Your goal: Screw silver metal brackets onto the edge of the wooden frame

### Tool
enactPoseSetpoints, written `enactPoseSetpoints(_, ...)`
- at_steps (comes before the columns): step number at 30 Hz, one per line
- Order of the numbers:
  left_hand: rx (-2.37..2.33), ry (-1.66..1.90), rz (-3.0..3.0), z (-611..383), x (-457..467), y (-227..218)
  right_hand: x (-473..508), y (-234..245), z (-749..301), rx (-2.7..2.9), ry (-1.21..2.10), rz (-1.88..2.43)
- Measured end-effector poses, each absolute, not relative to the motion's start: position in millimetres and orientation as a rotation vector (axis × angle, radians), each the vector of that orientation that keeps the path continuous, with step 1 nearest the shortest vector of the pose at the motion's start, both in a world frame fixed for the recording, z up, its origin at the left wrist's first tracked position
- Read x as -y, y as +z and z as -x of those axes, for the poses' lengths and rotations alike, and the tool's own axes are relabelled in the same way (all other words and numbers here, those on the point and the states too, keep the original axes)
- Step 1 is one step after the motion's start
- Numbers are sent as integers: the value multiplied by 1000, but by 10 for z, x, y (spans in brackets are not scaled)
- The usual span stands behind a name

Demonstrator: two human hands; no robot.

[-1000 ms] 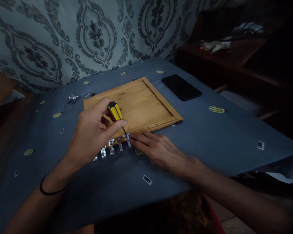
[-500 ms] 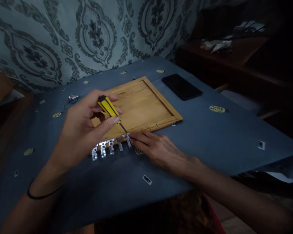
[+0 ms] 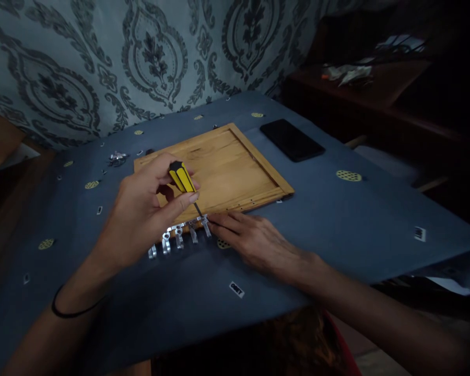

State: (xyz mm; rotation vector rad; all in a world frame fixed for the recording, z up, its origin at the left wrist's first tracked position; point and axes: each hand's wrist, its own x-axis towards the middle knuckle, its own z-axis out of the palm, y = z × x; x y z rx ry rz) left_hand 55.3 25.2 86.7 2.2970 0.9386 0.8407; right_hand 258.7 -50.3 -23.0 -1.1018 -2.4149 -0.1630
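My left hand (image 3: pixel 141 209) grips a yellow and black screwdriver (image 3: pixel 183 177) by its handle, between thumb and fingers. The screwdriver tilts, its tip down at the rightmost metal hook (image 3: pixel 206 227) on the near edge of a wooden framed board (image 3: pixel 219 167). My right hand (image 3: pixel 254 240) rests low beside that edge, with its fingertips together against the same hook. To the left, several similar silver hooks (image 3: pixel 179 237) line the edge, jutting toward me. My left hand partly covers the left end of the row and the board's left side.
A black phone (image 3: pixel 292 139) lies right of the board on the blue tablecloth (image 3: pixel 337 224). A small heap of metal pieces (image 3: pixel 117 158) sits at the left back. Patterned wallpaper (image 3: pixel 152 52) rises behind, and dark furniture (image 3: pixel 376 99) stands at the right.
My left hand has shifted slightly right and down, and the screwdriver handle now stands more upright. The tip stays at the rightmost hook. My right hand and the board keep their places.
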Motion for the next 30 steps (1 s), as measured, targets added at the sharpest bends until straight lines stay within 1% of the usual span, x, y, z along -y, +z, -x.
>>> enactPoseSetpoints(13, -903, 815, -2305, -550, -278, 832, 510, -226, -2595, 2428, -125, 1103)
enactPoseSetpoints(21, -1038, 937, -2362, -621, -268, 757, 501, -216, -2583, 2414, -179, 1093)
enactPoseSetpoints(30, -1069, 856, -2324, -606, -276, 762, 510, -214, -2588, 2439, -172, 1134)
